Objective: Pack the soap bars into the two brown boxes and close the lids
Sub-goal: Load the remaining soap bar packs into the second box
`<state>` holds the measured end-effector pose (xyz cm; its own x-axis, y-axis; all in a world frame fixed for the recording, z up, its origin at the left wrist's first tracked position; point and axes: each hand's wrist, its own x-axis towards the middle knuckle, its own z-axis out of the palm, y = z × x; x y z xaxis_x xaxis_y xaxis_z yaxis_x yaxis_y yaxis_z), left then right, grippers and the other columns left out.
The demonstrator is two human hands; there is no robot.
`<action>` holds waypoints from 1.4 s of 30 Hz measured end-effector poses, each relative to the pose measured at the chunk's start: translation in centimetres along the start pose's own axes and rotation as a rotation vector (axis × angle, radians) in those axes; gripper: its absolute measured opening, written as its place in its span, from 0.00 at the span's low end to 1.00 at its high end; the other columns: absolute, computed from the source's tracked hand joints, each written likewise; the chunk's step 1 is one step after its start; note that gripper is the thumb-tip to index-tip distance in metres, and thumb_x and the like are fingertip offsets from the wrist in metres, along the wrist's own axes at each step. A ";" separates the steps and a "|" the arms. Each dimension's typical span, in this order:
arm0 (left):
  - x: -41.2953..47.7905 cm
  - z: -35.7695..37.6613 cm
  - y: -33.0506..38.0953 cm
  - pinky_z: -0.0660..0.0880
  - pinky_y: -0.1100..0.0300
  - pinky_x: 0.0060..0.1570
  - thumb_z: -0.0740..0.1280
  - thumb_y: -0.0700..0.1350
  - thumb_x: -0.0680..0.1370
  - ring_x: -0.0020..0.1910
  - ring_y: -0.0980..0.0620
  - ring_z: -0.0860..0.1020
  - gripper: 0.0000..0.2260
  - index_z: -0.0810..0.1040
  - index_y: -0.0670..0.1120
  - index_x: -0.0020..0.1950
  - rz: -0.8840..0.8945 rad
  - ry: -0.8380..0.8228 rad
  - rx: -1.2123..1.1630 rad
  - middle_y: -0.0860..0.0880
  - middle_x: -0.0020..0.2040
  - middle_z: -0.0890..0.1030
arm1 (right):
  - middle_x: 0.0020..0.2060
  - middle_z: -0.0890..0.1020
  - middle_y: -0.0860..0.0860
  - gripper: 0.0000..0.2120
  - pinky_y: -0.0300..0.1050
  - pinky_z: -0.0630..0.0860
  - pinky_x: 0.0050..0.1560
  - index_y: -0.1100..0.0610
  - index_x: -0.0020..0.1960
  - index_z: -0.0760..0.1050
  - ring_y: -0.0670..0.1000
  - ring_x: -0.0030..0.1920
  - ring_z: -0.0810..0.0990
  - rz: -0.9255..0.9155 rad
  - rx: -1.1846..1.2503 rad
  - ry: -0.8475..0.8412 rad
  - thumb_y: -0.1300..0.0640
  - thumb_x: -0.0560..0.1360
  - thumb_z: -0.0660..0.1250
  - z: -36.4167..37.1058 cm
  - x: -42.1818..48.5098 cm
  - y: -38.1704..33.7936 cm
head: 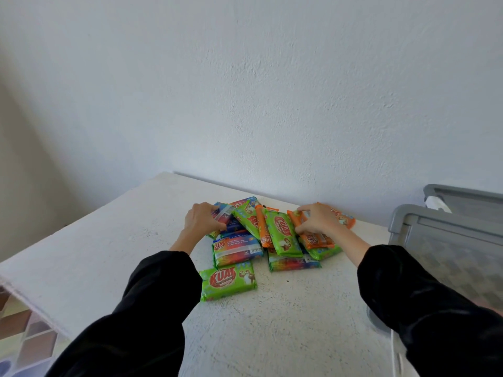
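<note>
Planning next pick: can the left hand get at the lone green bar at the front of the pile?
Likely yes: the green bar lies uncovered, just right of that sleeve. But the left hand is full, gripping a blue bar.

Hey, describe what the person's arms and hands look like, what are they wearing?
Both arms are in loose, long black sleeves. The left sleeve and right sleeve end bunched short of the wrists. The left hand and right hand are bare: no gloves, rings or watch visible.
</note>
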<state>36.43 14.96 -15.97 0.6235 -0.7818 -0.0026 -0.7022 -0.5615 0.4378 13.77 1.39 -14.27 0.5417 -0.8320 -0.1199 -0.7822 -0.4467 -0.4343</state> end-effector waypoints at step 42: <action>-24.2 9.8 27.5 0.65 0.60 0.61 0.75 0.50 0.68 0.61 0.50 0.72 0.29 0.72 0.51 0.68 1.243 -0.529 0.297 0.47 0.63 0.75 | 0.64 0.69 0.53 0.39 0.45 0.64 0.67 0.51 0.72 0.61 0.52 0.65 0.67 -0.069 -0.336 -0.189 0.60 0.65 0.74 -8.5 -31.3 23.3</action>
<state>-1.35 15.80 -12.72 -0.6164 -0.7778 -0.1228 -0.7832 0.5895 0.1980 -23.99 14.20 -13.08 0.6191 -0.7349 -0.2770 -0.7822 -0.6083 -0.1346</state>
